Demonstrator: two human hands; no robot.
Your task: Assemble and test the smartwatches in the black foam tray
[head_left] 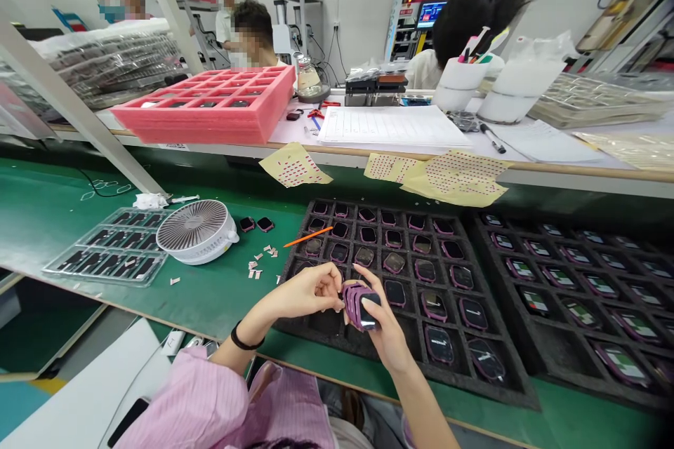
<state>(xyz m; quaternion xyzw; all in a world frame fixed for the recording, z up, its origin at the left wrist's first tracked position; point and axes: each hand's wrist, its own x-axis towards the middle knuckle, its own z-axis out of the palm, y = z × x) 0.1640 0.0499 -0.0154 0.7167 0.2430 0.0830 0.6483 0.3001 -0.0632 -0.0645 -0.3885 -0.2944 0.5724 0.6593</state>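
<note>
My right hand is wrapped round a small stack of purple-framed watch cases, the nearest one showing a dark glossy face. At the left side of the stack, my left hand has its thumb and fingertips pinched together; whatever lies between them is too small to make out. Both hands are above the front part of a dark foam tray, whose compartments hold rows of purple-framed watch pieces. An orange stick rests across the tray's left edge.
A white round fan, a clear tray of black parts and small pale pieces lie left. A second foam tray stands right. The shelf above carries a pink foam box and papers. Several people are beyond.
</note>
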